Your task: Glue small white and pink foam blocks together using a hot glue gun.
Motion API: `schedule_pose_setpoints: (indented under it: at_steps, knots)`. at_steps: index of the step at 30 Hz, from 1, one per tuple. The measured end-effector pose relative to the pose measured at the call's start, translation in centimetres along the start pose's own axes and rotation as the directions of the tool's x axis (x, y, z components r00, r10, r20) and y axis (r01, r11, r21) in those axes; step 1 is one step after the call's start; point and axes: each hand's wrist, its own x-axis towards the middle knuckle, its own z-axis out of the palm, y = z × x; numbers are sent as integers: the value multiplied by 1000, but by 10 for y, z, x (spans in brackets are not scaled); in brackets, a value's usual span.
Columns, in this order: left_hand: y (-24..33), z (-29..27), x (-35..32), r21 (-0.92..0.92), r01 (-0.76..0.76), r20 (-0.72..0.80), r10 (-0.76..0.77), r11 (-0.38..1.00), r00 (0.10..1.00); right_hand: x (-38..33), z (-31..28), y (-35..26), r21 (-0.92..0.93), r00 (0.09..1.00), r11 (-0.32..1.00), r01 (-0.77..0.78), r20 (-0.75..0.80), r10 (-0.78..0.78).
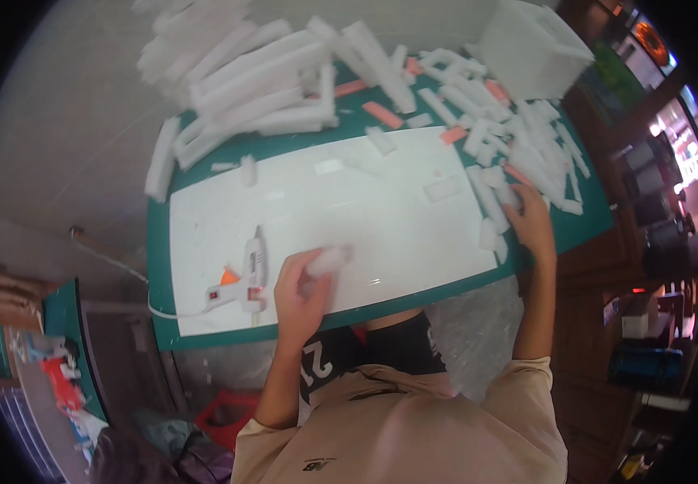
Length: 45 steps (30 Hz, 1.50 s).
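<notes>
White cord (173,315) at far left, runs to the glue gun. Green table (579,230) spans the view, white sheet (401,230) lying on it. White foam bar (162,160) at the table's left edge, beside a stack of white foam pieces (260,77), top left. White glue gun (255,270) with orange trigger on the sheet, left part, nozzle pointing away from the person.

Left hand (300,294) is right of the gun, over the near part of the sheet, thumb and fingers closed around a small white foam block (331,260); block is blurred. Pink strip (383,114) beyond the sheet's far edge. Flat white piece (443,189) on the sheet, right part.

Right hand (533,222) reaches in at the sheet's right edge, fingers bent, fingertips at a white piece in the loose foam pile (536,149); can't tell whether they pinch it. More pink strips mixed in. White foam box (534,48) behind the pile, top right.
</notes>
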Motion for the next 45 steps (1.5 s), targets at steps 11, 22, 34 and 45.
schedule_pose_setpoints:
  at_steps: [11,22,34,45]
  knots:
    - [3,-4,-2,-422,243,136,-204,873,969,-14,-10,-37,-66,995,997,47,-81,-52]
    - [-2,-6,-6,-405,242,149,-198,881,969,-49,-10,-83,141,988,978,-151,64,143]
    - [7,-3,-9,-365,206,134,-168,908,977,-63,-1,-130,668,964,719,-193,265,13]
    - [25,32,-15,-526,370,281,-255,765,925,-82,54,-203,885,904,268,-380,417,-98]
